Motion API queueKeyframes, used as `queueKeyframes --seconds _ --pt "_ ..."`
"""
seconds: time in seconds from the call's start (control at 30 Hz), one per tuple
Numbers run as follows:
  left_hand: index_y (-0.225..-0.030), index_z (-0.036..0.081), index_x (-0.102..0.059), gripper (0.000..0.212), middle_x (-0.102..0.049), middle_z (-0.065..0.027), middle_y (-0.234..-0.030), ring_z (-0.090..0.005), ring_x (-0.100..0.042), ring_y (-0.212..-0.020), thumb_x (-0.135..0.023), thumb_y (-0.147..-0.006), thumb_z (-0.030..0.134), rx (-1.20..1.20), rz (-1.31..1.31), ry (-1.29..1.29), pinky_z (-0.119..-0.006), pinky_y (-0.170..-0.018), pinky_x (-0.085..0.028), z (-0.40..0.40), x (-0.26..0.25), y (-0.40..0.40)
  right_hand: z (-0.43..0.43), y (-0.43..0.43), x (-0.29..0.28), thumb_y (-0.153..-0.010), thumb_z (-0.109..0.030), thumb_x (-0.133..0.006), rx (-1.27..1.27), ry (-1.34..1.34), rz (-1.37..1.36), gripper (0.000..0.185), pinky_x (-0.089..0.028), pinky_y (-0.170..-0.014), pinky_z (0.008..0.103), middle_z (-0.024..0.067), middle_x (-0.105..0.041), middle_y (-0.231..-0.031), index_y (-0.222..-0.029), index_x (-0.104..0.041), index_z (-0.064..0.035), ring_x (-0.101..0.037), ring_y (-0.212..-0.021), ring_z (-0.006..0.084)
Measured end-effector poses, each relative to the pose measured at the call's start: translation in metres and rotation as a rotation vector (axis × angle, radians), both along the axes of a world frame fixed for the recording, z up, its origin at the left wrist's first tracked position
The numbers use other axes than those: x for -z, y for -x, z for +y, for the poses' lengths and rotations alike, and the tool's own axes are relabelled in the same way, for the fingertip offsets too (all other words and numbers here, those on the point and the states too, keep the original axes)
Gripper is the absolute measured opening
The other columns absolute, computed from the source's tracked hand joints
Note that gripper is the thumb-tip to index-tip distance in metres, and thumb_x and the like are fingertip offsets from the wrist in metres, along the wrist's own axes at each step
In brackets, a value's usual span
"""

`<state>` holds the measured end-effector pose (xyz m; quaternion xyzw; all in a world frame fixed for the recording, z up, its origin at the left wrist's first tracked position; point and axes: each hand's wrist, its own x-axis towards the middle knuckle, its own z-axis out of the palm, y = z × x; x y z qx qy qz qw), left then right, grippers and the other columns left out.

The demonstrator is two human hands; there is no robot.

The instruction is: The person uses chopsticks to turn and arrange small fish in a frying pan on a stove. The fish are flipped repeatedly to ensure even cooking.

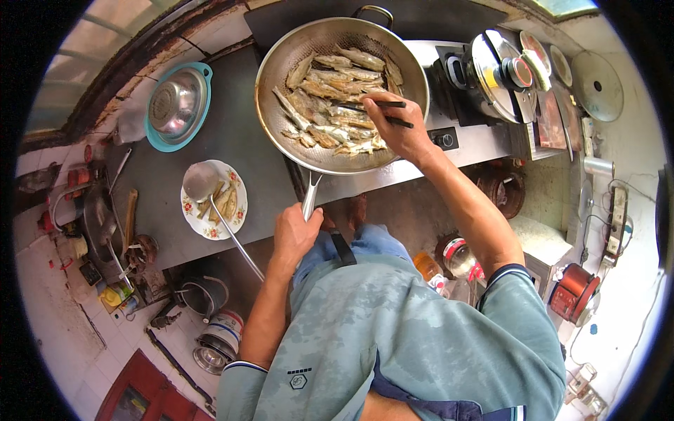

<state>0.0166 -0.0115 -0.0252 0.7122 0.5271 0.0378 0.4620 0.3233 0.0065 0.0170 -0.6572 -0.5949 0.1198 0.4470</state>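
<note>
A large metal frying pan (274, 118) holds several small browned fish (337, 79) spread over its textured bottom. My left hand (296, 231) is closed around the pan's long metal handle (311, 192). Over the right side of the pan, my right hand (403, 123) grips a pair of dark chopsticks (395, 104), whose tips reach down among the fish. To the left, a floral-rimmed white plate (237, 221) carries a few fish pieces (226, 202). A long-handled metal ladle (201, 181) rests across that plate.
An upturned metal basin (171, 108) sits in a turquoise basin (207, 108) at back left. Right of the pan stands a pressure cooker (489, 76), with a stove knob (446, 140) nearer me. A sink (100, 221) lies far left. Bottles (458, 258) stand on the floor.
</note>
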Motion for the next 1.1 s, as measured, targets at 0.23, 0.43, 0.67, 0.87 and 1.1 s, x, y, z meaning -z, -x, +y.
queueKeyframes --seconds 0.23,0.43,0.67,0.87,1.1 --pt "-0.080 -0.008 -0.066 0.046 -0.066 -0.0324 -0.076 -0.0511 -0.068 -0.077 -0.068 -0.090 0.037 -0.020 0.038 0.068 -0.055 -0.069 -0.052 0.002 -0.010 -0.004 -0.016 -0.002 -0.009 -0.099 -0.010 -0.070 0.077 -0.013 0.105 0.014 -0.059 -0.075 0.0360 0.0163 -0.075 -0.102 -0.111 -0.072 -0.0034 -0.075 -0.088 0.0302" --pt "-0.077 -0.007 -0.066 0.046 -0.065 -0.0244 -0.062 -0.0416 -0.069 -0.061 -0.067 -0.091 0.037 -0.023 0.065 0.109 -0.051 -0.065 -0.053 0.005 -0.023 -0.009 -0.016 -0.003 0.009 -0.101 -0.013 -0.068 0.091 -0.034 0.128 0.016 -0.058 -0.080 0.0325 0.0135 -0.075 -0.104 -0.112 -0.072 -0.0018 -0.074 -0.092 0.0243" --pt "-0.079 -0.006 -0.067 0.044 -0.065 -0.0241 -0.062 -0.0400 -0.069 -0.058 -0.067 -0.091 0.036 -0.017 0.051 0.014 -0.050 -0.064 -0.053 0.001 -0.005 -0.001 -0.003 -0.007 0.012 -0.105 -0.016 -0.067 0.157 0.112 0.390 0.022 -0.057 -0.081 0.0227 0.0054 -0.075 -0.098 -0.118 -0.073 0.0003 -0.070 -0.093 0.0088" --pt "-0.081 -0.007 -0.067 0.044 -0.065 -0.0251 -0.064 -0.0437 -0.069 -0.064 -0.067 -0.091 0.036 -0.045 0.060 0.090 -0.052 -0.066 -0.053 0.002 -0.017 -0.008 0.008 -0.012 0.019 -0.102 -0.018 -0.069 0.051 0.060 0.417 0.019 -0.055 -0.069 0.0267 0.0088 -0.077 -0.094 -0.112 -0.075 -0.0025 -0.070 -0.081 0.0105" --pt "-0.083 -0.007 -0.068 0.045 -0.066 -0.0267 -0.067 -0.0454 -0.069 -0.068 -0.067 -0.091 0.037 -0.052 0.066 0.084 -0.052 -0.069 -0.053 0.000 -0.016 -0.007 0.014 -0.004 0.006 -0.094 -0.007 -0.072 -0.080 -0.051 0.024 0.016 -0.058 -0.086 0.0410 0.0160 -0.074 -0.109 -0.110 -0.072 -0.0041 -0.072 -0.099 0.0357"
